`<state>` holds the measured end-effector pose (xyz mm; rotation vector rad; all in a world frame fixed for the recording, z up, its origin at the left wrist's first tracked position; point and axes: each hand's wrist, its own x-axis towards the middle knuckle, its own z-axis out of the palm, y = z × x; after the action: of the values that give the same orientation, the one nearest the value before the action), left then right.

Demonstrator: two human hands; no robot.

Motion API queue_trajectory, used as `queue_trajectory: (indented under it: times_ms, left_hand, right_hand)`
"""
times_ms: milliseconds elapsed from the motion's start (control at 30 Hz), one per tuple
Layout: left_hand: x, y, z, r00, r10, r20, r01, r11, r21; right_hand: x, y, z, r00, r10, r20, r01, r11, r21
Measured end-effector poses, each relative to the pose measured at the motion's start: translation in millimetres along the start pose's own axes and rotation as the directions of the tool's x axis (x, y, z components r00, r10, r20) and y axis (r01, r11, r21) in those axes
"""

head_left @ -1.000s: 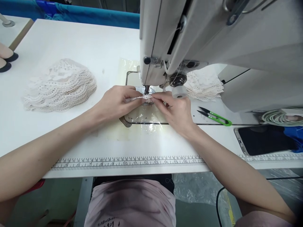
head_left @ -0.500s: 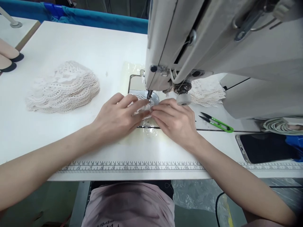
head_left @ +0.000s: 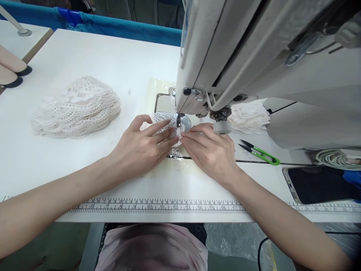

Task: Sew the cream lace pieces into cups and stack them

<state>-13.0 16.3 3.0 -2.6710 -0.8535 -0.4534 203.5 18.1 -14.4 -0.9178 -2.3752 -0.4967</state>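
A piece of white eyelet lace point(head_left: 162, 119) lies on the sewing machine bed by the presser foot point(head_left: 178, 120). Over it my left hand point(head_left: 142, 147) rests flat, fingers stretched and a little apart, the tips just left of the foot. To the right of the foot, my right hand point(head_left: 213, 150) pinches the lace's near right edge between thumb and fingertips. Part of the lace is hidden beneath both hands. The sewing machine head point(head_left: 208, 56) stands above them.
A stack of lace pieces point(head_left: 79, 107) lies at left, another lace pile point(head_left: 249, 116) behind the machine's needle end. Green thread snips point(head_left: 261, 153), a phone point(head_left: 318, 184) and a coiled cable point(head_left: 335, 158) are at right. A printed ruler point(head_left: 169, 206) runs along the front edge.
My left fingers have drawn back slightly from the foot and spread, uncovering more lace. My right hand keeps its pinch. The whole view has shifted slightly.
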Motion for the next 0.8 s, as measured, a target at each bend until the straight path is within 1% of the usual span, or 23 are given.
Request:
queue_trajectory:
  times_ms: [200, 333, 433, 500, 667, 800]
  left_hand:
    - [2, -5, 3.9, 0.999, -0.044, 0.008, 0.044, 0.999, 0.003]
    - [4, -10, 8.4, 0.998, -0.060, 0.019, 0.060, 0.998, 0.013]
    - [4, -11, 8.7, 0.997, -0.068, 0.021, 0.067, 0.997, 0.031]
    - [3, -9, 6.9, 0.998, -0.061, 0.023, 0.060, 0.998, 0.036]
    - [-2, 1, 1.0, 1.000, -0.027, -0.011, 0.027, 1.000, 0.005]
    - [-4, 3, 0.5, 0.998, -0.065, 0.026, 0.066, 0.996, -0.055]
  right_hand:
    - [2, 2, 6, 1.000, 0.000, -0.016, 0.000, 0.999, -0.036]
    - [3, 4, 6, 0.999, 0.020, 0.034, -0.018, 0.998, -0.066]
    - [4, 3, 4, 0.996, 0.039, 0.083, -0.036, 0.998, -0.046]
    - [3, 2, 2, 0.995, 0.034, 0.092, -0.033, 0.999, -0.019]
    - [-1, -1, -3, 0.997, -0.013, 0.072, 0.011, 0.999, 0.033]
    - [-2, -2, -5, 0.995, -0.012, 0.098, 0.008, 0.999, 0.043]
